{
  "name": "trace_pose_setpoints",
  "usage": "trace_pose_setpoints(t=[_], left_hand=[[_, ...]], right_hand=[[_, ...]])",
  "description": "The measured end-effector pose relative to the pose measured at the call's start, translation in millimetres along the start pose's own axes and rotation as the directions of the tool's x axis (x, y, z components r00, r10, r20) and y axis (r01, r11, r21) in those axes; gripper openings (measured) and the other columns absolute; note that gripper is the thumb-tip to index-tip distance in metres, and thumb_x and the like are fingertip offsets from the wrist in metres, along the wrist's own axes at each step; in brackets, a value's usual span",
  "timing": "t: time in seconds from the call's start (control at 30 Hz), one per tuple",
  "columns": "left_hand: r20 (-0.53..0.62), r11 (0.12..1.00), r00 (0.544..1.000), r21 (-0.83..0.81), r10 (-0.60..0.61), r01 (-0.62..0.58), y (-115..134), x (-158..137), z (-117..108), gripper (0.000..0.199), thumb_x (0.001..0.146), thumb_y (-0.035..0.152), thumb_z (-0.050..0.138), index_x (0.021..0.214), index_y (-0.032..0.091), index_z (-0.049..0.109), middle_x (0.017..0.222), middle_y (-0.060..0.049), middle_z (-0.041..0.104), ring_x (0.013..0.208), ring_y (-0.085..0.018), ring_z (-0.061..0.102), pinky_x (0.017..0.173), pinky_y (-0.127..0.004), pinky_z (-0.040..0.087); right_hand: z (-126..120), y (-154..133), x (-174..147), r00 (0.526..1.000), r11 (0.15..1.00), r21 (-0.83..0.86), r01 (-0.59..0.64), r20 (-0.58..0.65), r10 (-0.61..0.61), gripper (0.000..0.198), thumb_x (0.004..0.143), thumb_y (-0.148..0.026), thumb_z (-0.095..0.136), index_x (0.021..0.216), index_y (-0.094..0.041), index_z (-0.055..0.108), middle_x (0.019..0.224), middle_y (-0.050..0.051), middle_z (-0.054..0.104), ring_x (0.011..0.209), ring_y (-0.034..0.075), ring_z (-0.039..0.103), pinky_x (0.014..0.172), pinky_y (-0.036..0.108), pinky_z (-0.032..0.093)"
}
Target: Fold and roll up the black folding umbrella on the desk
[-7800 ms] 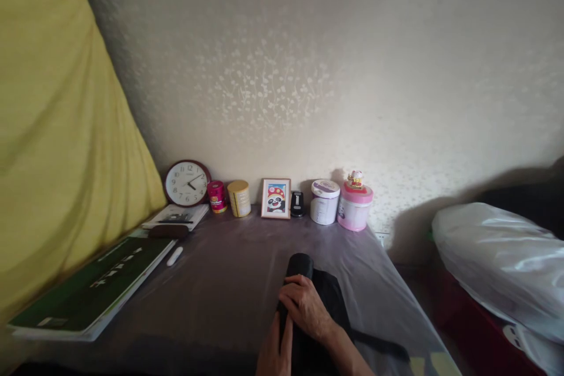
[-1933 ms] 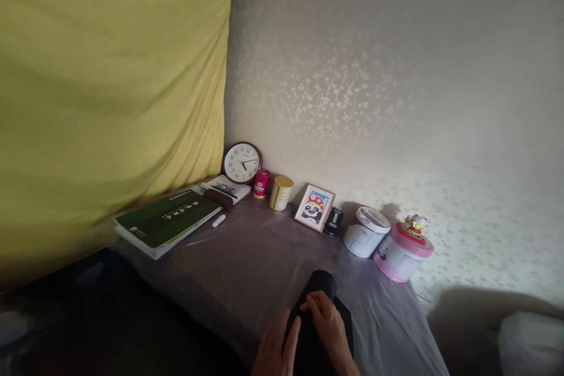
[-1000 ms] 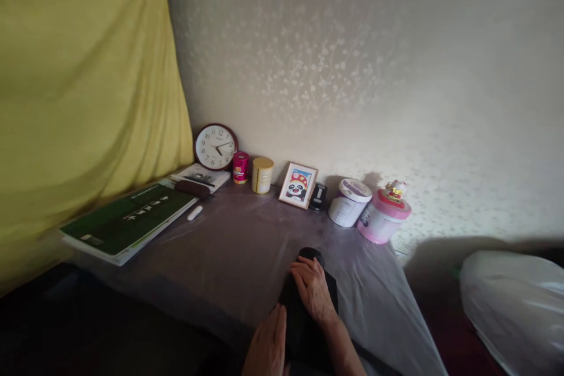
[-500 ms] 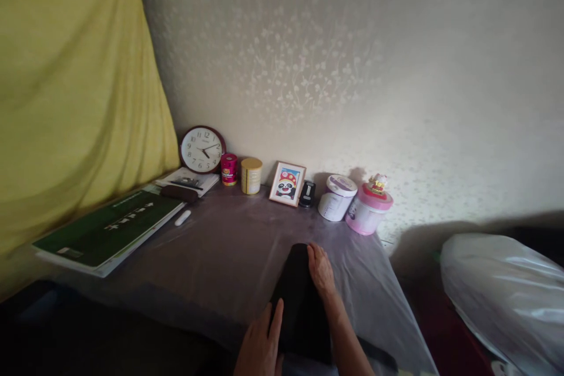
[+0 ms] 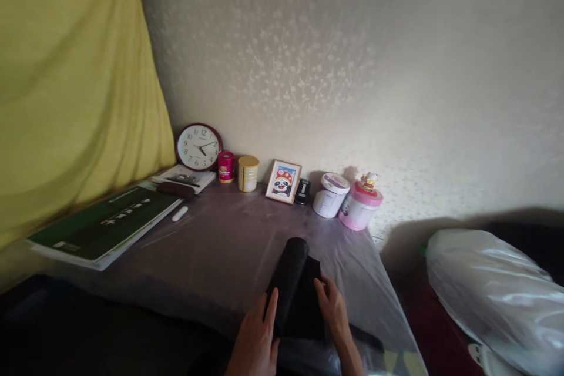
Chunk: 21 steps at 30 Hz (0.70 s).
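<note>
A rolled black sheet [image 5: 288,273] lies at the near side of the table, with a flat flap [image 5: 311,299] spread out from its right side. My left hand [image 5: 258,332] is wrapped round the roll's left side, thumb and fingers along it. With thumb and fingers pinched, my right hand [image 5: 332,305] grips the right edge of the flap. What material the sheet is made of, I cannot tell. A dark strip [image 5: 368,338] lies on the table to the right of my right wrist.
Along the wall stand a clock [image 5: 200,147], a pink can [image 5: 226,167], a yellow can [image 5: 248,174], a framed panda picture [image 5: 282,182], a black stapler-like object [image 5: 302,192] and two tubs [image 5: 330,197]. A green book [image 5: 106,223] lies left; a plastic-wrapped bundle [image 5: 489,282] sits right.
My right hand has moved from the top of the roll down to its right side, drawing out a flap of the sheet. My left hand stays on the roll. The view has shifted slightly.
</note>
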<state>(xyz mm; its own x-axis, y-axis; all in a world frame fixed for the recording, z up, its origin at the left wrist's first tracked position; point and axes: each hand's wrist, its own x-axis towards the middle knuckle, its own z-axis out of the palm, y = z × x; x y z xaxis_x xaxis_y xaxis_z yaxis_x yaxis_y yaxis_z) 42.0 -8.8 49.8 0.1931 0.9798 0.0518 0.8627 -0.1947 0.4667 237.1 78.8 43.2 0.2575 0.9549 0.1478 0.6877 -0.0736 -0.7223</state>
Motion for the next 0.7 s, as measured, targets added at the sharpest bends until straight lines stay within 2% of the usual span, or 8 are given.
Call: trace_pose_setpoints(t=[0.17, 0.33, 0.5, 0.7], left_hand=[[0.009, 1.0, 1.0, -0.005, -0.021, 0.021, -2.0, 0.9, -2.0, 0.079, 0.069, 0.012, 0.043, 0.141, 0.011, 0.012, 0.138, -0.014, 0.04, 0.123, -0.024, 0.042, 0.102, -0.038, 0.036], [0.009, 0.999, 0.999, -0.013, -0.03, 0.031, -5.0, 3.8, -4.3, 0.081, 0.068, 0.015, 0.046, 0.141, 0.01, 0.013, 0.136, -0.014, 0.043, 0.12, -0.025, 0.045, 0.1, -0.038, 0.037], [0.06, 0.999, 0.997, -0.004, -0.042, 0.042, -4.4, 6.1, -13.1, 0.08, 0.068, 0.017, 0.047, 0.14, 0.006, 0.015, 0.139, -0.017, 0.039, 0.123, -0.026, 0.042, 0.101, -0.039, 0.036], [0.105, 0.996, 0.991, 0.007, -0.087, 0.087, -2.6, 6.9, -21.3, 0.079, 0.067, 0.017, 0.048, 0.139, 0.005, 0.018, 0.139, -0.017, 0.039, 0.124, -0.027, 0.041, 0.1, -0.039, 0.037]], right_hand=[[-0.1, -12.7, -7.8, 0.994, 0.991, -0.102, 0.089, -0.052, -0.095, 0.035, 0.08, -0.044, 0.043, 0.097, -0.019, 0.062, 0.064, 0.004, 0.067, 0.062, 0.022, 0.065, 0.055, 0.029, 0.043], [-4.3, -22.9, -6.9, 0.996, 0.99, -0.105, 0.091, 0.008, -0.091, 0.034, 0.081, -0.041, 0.041, 0.097, -0.019, 0.062, 0.062, 0.002, 0.066, 0.061, 0.021, 0.064, 0.057, 0.029, 0.042], [-1.8, -34.4, 0.9, 0.999, 0.996, 0.082, 0.034, -0.002, -0.034, 0.037, 0.074, -0.043, 0.049, 0.092, -0.015, 0.065, 0.064, 0.005, 0.065, 0.062, 0.021, 0.062, 0.057, 0.029, 0.043], [13.3, -60.6, 5.8, 0.997, 0.931, 0.365, -0.026, 0.074, -0.001, 0.048, 0.07, -0.048, 0.054, 0.097, -0.009, 0.063, 0.053, -0.002, 0.053, 0.046, 0.014, 0.05, 0.043, 0.024, 0.037]])
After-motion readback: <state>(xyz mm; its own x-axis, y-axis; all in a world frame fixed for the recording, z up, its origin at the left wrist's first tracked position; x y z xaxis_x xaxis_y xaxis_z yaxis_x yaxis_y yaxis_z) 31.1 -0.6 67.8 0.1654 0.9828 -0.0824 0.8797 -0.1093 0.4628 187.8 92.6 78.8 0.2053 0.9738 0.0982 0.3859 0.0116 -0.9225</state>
